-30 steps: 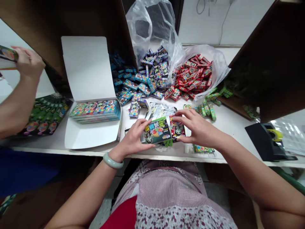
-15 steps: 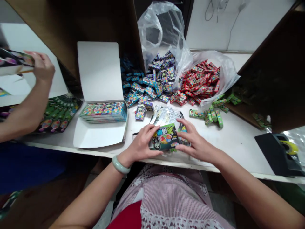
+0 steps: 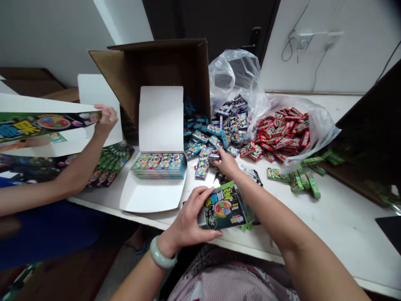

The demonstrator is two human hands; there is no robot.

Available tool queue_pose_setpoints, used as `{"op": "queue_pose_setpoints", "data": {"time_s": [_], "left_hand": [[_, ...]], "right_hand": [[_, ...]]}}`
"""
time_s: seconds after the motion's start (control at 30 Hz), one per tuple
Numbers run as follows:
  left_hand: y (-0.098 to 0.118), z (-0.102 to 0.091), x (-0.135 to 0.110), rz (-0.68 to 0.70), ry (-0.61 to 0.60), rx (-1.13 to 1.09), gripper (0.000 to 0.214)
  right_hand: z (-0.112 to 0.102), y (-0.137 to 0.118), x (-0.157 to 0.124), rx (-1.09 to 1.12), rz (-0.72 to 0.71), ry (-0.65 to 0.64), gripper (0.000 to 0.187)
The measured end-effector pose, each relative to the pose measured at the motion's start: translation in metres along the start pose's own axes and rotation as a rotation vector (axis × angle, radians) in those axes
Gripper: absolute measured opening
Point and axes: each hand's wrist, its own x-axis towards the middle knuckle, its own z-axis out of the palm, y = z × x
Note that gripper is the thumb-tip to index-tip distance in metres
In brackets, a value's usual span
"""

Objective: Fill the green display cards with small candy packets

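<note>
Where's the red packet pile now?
In the head view, the red packet pile lies right of centre against a clear plastic bag, just right of the purple packets and beyond the right hand.

Left hand curled low, right hand stretched forward, wrist bent
</note>
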Motion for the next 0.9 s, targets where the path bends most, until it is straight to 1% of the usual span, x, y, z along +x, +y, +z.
{"op": "queue_pose_setpoints", "data": {"time_s": [0.07,0.13,0.27,0.37,0.4,0.43,0.47,0.53,0.57,0.6,0.63,0.67,0.73,0.77,0.8,0.83,0.9], "left_hand": [[-0.005,-0.002,-0.001,-0.012,0.013,-0.006,0.1],[-0.009,-0.004,-0.002,-0.013,0.016,-0.02,0.098],[-0.013,-0.006,0.001,-0.005,0.017,-0.023,0.093],[-0.014,-0.007,0.005,0.009,0.043,0.01,0.089],[-0.014,-0.007,0.007,0.014,0.057,0.023,0.088],[-0.014,-0.006,0.009,0.016,0.071,0.037,0.087],[-0.013,-0.006,0.011,0.016,0.079,0.051,0.085],[-0.012,-0.003,0.015,0.006,0.079,0.088,0.084],[-0.011,-0.001,0.017,-0.002,0.071,0.106,0.084],[-0.011,0.001,0.019,-0.01,0.062,0.123,0.083],[-0.01,0.003,0.02,-0.017,0.053,0.138,0.083],[-0.01,0.004,0.022,-0.026,0.042,0.15,0.082],[-0.011,0.005,0.022,-0.04,0.028,0.169,0.081],[-0.012,0.005,0.022,-0.045,0.024,0.177,0.081],[-0.014,0.004,0.022,-0.048,0.019,0.183,0.081],[-0.015,0.004,0.022,-0.048,0.011,0.185,0.081],[-0.016,0.006,0.024,-0.045,-0.018,0.183,0.082]], "right_hand": [[-0.007,0.003,0.002,0.063,0.051,0.027,0.032],[-0.023,0.004,-0.007,0.147,0.097,0.027,0.033],[-0.066,0.004,-0.044,0.256,0.166,-0.008,0.038],[-0.093,0.004,-0.074,0.256,0.192,0.031,0.041],[-0.1,0.005,-0.082,0.192,0.179,0.062,0.04],[-0.105,0.006,-0.089,0.059,0.153,0.085,0.037],[-0.108,0.006,-0.094,-0.12,0.124,0.093,0.033],[-0.109,0.008,-0.099,-0.485,0.082,0.061,0.024],[-0.107,0.01,-0.1,-0.606,0.082,0.03,0.022],[-0.106,0.011,-0.1,-0.655,0.096,-0.002,0.024],[-0.106,0.012,-0.1,-0.651,0.115,-0.023,0.027],[-0.107,0.014,-0.099,-0.617,0.133,-0.032,0.032],[-0.117,0.018,-0.098,-0.562,0.145,-0.035,0.037],[-0.124,0.02,-0.099,-0.545,0.126,-0.047,0.038],[-0.132,0.023,-0.1,-0.543,0.083,-0.081,0.04],[-0.138,0.026,-0.103,-0.557,0.022,-0.138,0.046],[-0.145,0.032,-0.108,-0.611,-0.113,-0.293,0.066]]}}
